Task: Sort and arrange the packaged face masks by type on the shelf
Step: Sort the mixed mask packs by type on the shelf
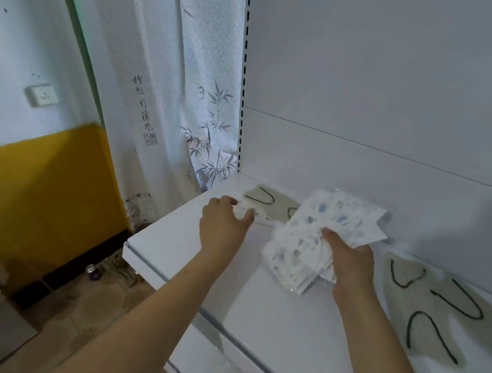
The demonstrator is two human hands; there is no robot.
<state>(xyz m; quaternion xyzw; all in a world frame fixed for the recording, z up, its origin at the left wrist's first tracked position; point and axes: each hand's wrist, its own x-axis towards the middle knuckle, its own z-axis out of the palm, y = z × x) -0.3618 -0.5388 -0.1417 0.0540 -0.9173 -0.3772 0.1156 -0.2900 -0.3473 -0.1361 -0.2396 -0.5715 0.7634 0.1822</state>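
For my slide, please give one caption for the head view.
Right hand grips printed mask packs on the shelf; left hand holds one pack.

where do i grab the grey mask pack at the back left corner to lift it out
Take the grey mask pack by its back left edge, coming from above and the left. It lies flat on the shelf; its right end sits under the fanned white printed packs and its front edge is behind the left hand.
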